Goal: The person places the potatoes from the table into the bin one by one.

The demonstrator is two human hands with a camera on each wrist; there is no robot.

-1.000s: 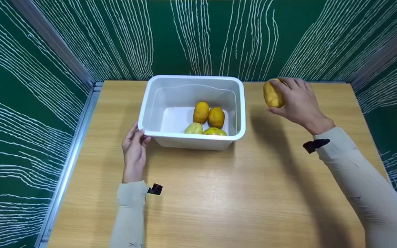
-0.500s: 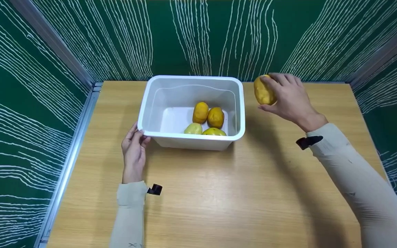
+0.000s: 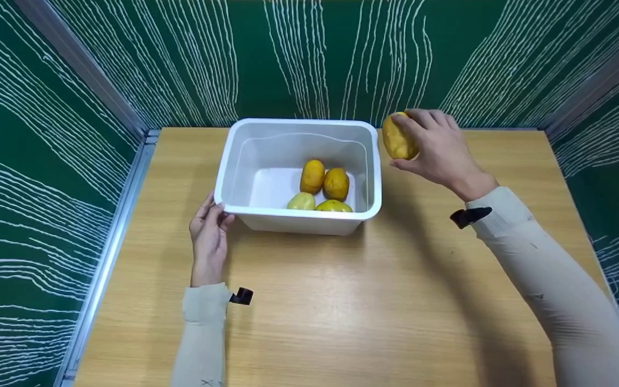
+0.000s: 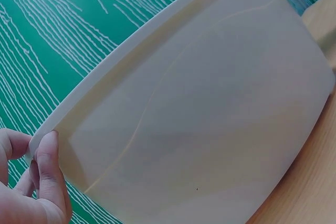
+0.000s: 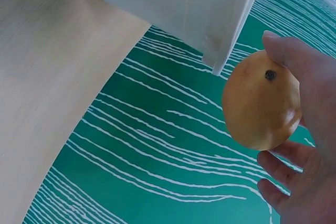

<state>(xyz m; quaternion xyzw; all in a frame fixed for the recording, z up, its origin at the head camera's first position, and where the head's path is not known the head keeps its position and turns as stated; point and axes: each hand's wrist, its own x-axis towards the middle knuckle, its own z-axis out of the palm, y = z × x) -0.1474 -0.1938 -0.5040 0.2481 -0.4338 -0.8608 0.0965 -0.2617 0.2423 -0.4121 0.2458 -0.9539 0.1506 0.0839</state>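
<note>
A white plastic bin (image 3: 299,220) stands on the table. My left hand (image 3: 210,242) pinches its near left corner at the rim, as the left wrist view also shows. Raised beside the bin's far right corner, my right hand (image 3: 441,150) grips a yellow mango (image 3: 398,138) between thumb and fingers. In the right wrist view that mango (image 5: 257,103) shows a dark stem scar, close to the bin's rim. On the bin's floor lie two orange-yellow mangoes (image 3: 313,176), a pale green fruit (image 3: 302,201) and a yellow-green one (image 3: 333,206), these last two partly hidden by the front wall.
The wooden table (image 3: 331,306) reaches back to a green wall (image 3: 342,59) with wavy white lines, close behind the bin. More green panels (image 3: 14,215) flank it on both sides. A metal rail (image 3: 102,263) runs along the left edge.
My right hand has moved left with the mango, from well right of the bin to right beside its rim. The left hand and the bin have stayed put.
</note>
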